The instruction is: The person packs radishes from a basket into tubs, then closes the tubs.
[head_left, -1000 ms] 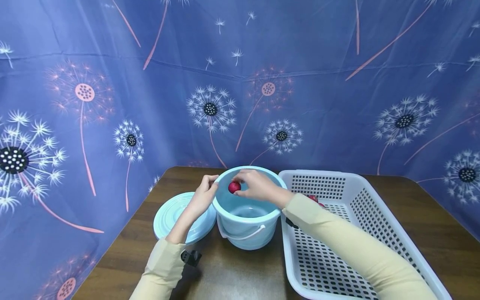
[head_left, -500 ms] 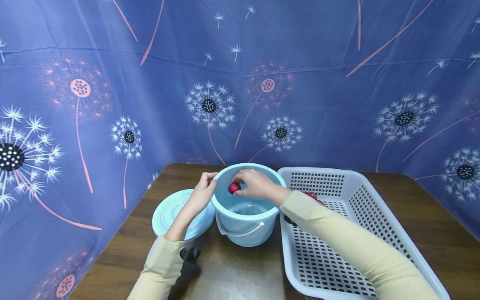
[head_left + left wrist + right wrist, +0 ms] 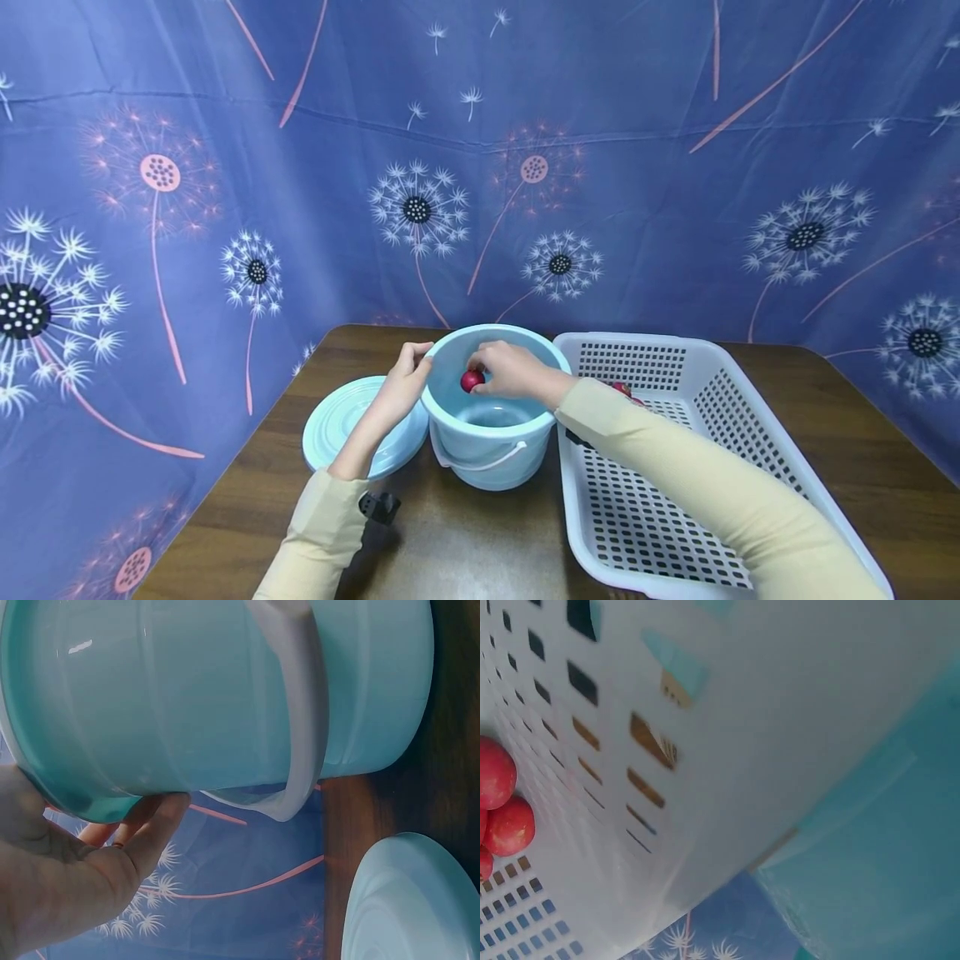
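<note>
A light-blue bucket (image 3: 487,454) with a white handle (image 3: 487,460) stands upright on the table. My left hand (image 3: 405,383) grips its rim on the left side; in the left wrist view its fingers (image 3: 157,829) lie against the outer wall. Inside the mouth of the bucket, my right hand (image 3: 513,371) pinches a round red fruit (image 3: 472,381) above the bottom. The right wrist view does not show that hand. Several more red fruits (image 3: 508,825) lie in a pale perforated plastic basket (image 3: 566,500) to the right, mostly hidden by my sleeve in the head view.
The light-blue lid (image 3: 337,417) lies on the wooden table (image 3: 465,550) left of the bucket, partly under my left forearm. The basket stands close against the bucket's right side. A blue dandelion-print cloth (image 3: 645,208) hangs behind the table.
My right hand has lowered the red fruit a little deeper into the bucket. The left hand stays on the rim. The whole head view has shifted slightly.
</note>
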The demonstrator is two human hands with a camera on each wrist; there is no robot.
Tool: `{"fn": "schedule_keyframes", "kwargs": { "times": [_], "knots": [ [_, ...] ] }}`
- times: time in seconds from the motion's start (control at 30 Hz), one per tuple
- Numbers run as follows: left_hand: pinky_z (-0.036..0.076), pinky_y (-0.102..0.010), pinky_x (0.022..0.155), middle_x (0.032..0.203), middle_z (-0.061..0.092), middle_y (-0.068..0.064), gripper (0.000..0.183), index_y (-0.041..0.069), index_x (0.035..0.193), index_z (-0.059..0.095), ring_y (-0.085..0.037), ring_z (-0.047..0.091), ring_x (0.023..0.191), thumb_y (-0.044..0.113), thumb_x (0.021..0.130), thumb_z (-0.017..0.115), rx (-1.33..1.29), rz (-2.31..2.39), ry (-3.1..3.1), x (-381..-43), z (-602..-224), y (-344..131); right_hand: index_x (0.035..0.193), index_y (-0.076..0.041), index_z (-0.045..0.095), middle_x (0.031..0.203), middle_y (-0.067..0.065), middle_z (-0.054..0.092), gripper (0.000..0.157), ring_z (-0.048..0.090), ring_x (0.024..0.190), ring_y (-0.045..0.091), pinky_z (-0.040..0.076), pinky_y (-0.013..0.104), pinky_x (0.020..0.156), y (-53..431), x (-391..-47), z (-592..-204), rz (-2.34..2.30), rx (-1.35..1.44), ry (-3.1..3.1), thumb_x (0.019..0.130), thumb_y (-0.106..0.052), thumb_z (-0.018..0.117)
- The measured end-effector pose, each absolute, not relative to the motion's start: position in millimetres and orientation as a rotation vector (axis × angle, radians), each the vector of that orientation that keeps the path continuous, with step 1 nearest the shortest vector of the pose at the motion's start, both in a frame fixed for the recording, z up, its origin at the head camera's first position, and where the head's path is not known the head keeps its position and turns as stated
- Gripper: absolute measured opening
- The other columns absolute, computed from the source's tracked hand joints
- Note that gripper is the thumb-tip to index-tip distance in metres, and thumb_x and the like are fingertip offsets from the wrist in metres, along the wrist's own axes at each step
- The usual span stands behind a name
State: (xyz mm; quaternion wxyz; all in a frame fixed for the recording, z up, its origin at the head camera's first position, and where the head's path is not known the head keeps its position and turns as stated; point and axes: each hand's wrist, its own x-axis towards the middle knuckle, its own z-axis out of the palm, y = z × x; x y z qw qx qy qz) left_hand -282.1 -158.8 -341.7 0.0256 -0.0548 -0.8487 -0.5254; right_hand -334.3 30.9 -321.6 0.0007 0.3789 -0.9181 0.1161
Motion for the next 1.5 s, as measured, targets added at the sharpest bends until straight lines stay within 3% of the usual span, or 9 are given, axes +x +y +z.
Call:
{"fn": "schedule_keyframes", "kwargs": {
  "times": [0.93, 1.17, 1.5],
  "knots": [
    [0.037, -0.048, 0.103, 0.142, 0.039, -0.019, 0.040, 0.006, 0.137, 0.033, -0.030, 0.042, 0.128, 0.026, 0.102, 0.034, -0.196, -1.601, -2.626, -283.6, -337.4, -158.8, 0.111, -0.010, 0.068, 0.102, 0.004, 0.065, 0.035, 0.057, 0.087, 0.015, 0.051, 0.034, 0.083, 31.9, -333.3, -316.0, 0.239, 1.165, -2.862, 0.081, -0.028, 0.074],
    [0.036, -0.048, 0.104, 0.141, 0.040, -0.018, 0.040, 0.005, 0.136, 0.033, -0.030, 0.041, 0.129, 0.026, 0.102, 0.034, -0.184, -1.608, -2.620, -281.1, -339.0, -158.0, 0.114, -0.008, 0.067, 0.106, 0.006, 0.065, 0.034, 0.062, 0.099, 0.021, 0.050, 0.036, 0.088, 31.9, -332.3, -316.9, 0.303, 1.131, -2.885, 0.084, -0.023, 0.070],
    [0.038, -0.048, 0.102, 0.142, 0.040, -0.016, 0.040, 0.006, 0.136, 0.033, -0.030, 0.042, 0.128, 0.027, 0.102, 0.034, -0.172, -1.613, -2.623, -281.5, -342.9, -159.5, 0.113, -0.009, 0.067, 0.106, 0.005, 0.065, 0.033, 0.062, 0.099, 0.020, 0.051, 0.036, 0.086, 31.1, -332.9, -321.4, 0.315, 1.159, -2.868, 0.084, -0.024, 0.071]
  ]
}}
